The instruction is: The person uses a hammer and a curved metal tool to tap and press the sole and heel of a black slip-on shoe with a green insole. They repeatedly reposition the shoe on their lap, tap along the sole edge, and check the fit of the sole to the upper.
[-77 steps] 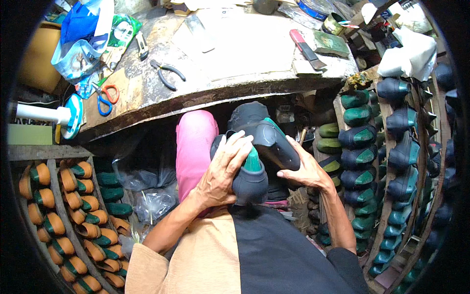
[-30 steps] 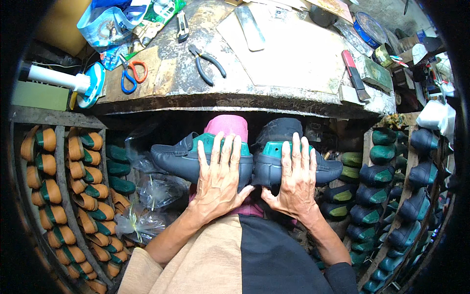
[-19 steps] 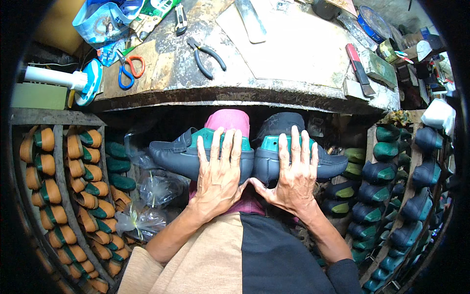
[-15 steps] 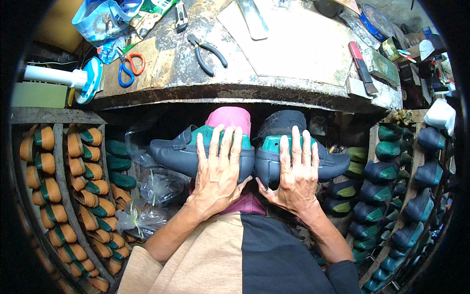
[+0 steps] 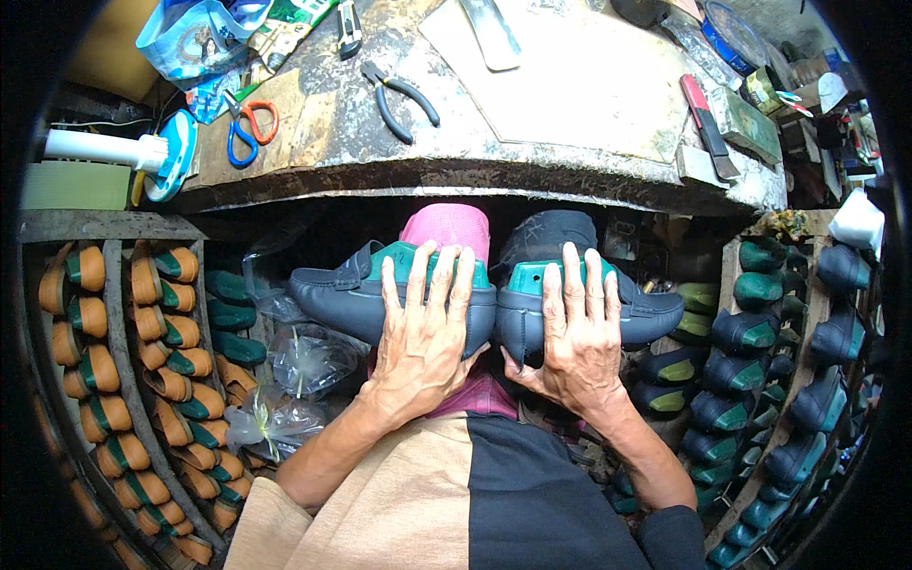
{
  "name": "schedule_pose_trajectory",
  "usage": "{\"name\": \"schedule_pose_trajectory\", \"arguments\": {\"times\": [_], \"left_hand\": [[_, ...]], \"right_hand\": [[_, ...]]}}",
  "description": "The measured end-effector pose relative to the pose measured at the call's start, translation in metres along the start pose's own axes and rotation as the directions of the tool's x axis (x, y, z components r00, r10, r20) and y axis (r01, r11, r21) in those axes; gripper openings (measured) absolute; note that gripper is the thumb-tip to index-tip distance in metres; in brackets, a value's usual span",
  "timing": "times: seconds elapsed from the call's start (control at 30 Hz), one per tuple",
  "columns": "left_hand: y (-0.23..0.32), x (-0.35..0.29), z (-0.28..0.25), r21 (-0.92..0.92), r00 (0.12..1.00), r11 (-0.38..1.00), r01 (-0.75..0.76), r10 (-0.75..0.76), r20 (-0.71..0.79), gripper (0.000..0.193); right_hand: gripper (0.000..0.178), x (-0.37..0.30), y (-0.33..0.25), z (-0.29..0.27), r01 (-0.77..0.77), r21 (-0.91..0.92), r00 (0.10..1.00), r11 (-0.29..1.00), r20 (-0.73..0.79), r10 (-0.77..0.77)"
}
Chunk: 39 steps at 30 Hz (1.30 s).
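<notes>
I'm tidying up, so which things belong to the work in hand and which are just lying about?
Work in hand: left hand, right hand, two dark shoes, green forms inside.
Apparently lying about: scissors, pliers, box cutter, red-handled knife.

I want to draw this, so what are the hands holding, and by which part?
The left hand holds one dark shoe and the right hand holds another shoe, each by the side of its heel half.
</notes>
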<state>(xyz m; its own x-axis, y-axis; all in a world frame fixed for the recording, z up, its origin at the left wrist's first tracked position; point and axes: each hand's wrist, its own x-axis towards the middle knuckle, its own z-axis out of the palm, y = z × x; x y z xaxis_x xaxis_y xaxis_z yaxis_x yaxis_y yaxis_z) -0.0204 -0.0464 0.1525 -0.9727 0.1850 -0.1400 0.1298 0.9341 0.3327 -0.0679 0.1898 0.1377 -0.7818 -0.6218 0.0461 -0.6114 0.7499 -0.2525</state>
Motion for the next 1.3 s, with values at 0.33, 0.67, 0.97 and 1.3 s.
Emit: {"name": "schedule_pose_trajectory", "arguments": {"times": [0.33, 0.67, 0.97, 1.3], "left_hand": [[-0.001, -0.002, 0.006, 0.018, 0.999, 0.999, -0.042, 0.042, -0.024, 0.117], [0.0, -0.005, 0.011, 0.088, 0.998, 0.995, -0.05, 0.053, -0.036, 0.117], [-0.005, -0.002, 0.009, 0.106, 0.998, 0.993, -0.06, 0.059, 0.006, 0.119], [-0.003, 0.001, 0.004, 0.062, 0.999, 0.997, -0.049, 0.048, 0.023, 0.118]], "right_hand": [[0.118, -0.005, 0.001, -0.002, 0.037, -0.007, 0.999, 0.999, 0.027, -0.036], [0.117, -0.008, 0.003, 0.004, 0.07, -0.016, 0.997, 0.997, 0.022, -0.069], [0.115, -0.006, 0.002, 0.004, 0.079, -0.058, 0.997, 0.995, 0.028, -0.077], [0.123, 0.0, -0.001, 0.0, 0.067, -0.025, 0.997, 0.997, 0.028, -0.067]]}}
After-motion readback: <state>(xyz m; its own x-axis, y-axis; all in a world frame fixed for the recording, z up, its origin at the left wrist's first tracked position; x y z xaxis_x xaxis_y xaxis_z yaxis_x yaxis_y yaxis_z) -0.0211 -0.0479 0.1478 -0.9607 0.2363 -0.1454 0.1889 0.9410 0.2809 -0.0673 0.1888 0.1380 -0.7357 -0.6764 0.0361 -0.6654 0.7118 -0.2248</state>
